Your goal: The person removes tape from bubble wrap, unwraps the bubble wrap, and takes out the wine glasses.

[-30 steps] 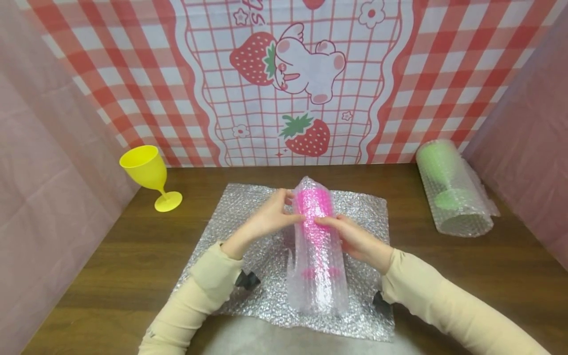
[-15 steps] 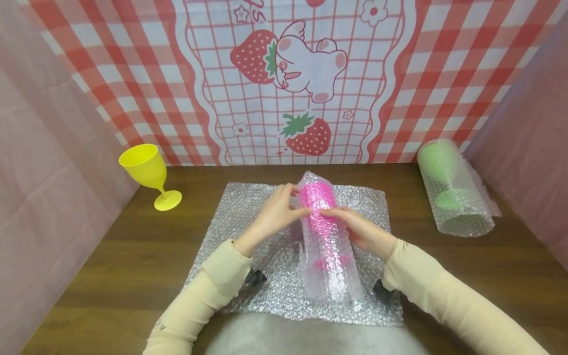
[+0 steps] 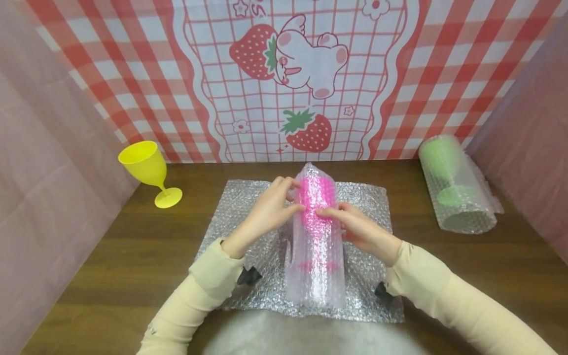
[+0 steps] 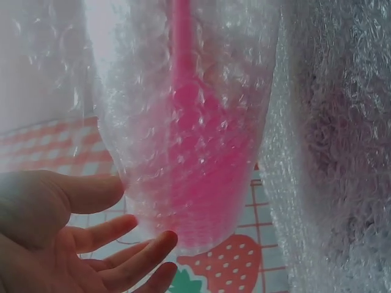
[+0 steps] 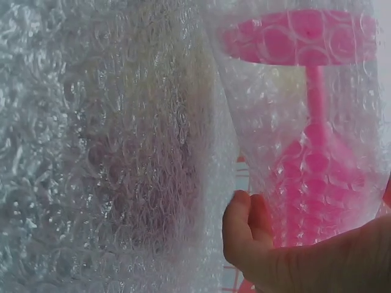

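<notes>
A pink goblet (image 3: 318, 192), rolled in clear bubble wrap (image 3: 317, 246), is held in the middle over a flat bubble wrap sheet (image 3: 239, 212). My right hand (image 3: 361, 229) grips the roll from the right, thumb across its front by the bowl. On the other side, my left hand (image 3: 272, 209) touches the wrap with thumb and fingertips. In the left wrist view, the fingers of that left hand (image 4: 91, 238) look loosely spread beside the bowl. The right wrist view has the goblet's foot and stem (image 5: 314, 91) upward, with the right thumb and fingers round the bowl.
An unwrapped yellow goblet (image 3: 148, 170) stands at the back left of the brown wooden table (image 3: 111, 266). At the back right is a green goblet rolled in bubble wrap (image 3: 457, 185). A checked strawberry cloth (image 3: 306, 64) hangs behind.
The wrapped pink goblet tilted and shifted right, then came back nearly straight, now slightly farther from the person. Both hands moved along with it.
</notes>
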A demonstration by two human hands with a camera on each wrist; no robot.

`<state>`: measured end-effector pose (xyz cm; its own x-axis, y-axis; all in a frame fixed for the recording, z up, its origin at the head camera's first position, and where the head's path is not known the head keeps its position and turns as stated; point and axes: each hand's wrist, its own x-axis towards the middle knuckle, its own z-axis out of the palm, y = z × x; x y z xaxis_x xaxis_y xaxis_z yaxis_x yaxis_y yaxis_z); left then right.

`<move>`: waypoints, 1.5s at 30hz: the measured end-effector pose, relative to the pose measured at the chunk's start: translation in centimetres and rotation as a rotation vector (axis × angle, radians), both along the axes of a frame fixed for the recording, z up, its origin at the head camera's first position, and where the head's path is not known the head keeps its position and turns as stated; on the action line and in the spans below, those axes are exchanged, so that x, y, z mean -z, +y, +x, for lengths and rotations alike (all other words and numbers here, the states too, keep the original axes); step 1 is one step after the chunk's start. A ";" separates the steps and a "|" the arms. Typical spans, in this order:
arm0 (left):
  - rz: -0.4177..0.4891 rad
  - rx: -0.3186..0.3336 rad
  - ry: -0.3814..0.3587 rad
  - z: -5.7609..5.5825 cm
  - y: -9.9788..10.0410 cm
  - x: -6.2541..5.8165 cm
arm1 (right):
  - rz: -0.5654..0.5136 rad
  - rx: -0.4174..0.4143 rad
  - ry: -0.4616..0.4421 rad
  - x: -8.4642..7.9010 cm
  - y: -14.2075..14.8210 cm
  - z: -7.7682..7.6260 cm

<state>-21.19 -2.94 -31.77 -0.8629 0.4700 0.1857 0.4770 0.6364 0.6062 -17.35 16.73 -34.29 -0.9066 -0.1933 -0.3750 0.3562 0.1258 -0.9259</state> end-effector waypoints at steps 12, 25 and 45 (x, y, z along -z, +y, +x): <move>-0.372 -0.064 0.583 0.8 0.4 0.7 | -0.008 0.023 0.027 0.4 -0.6 0.3; -0.360 -0.149 0.901 0.8 1.2 1.6 | -0.003 0.006 0.056 0.7 -0.6 0.2; -0.208 -0.264 0.881 -0.2 1.1 2.4 | -0.052 0.022 0.075 0.7 -1.0 0.2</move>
<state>-21.35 -1.89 -34.17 -0.5353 0.3766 0.7560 0.5343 0.8442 -0.0422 -17.10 15.71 -34.94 -0.9361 -0.1901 -0.2958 0.2877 0.0699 -0.9552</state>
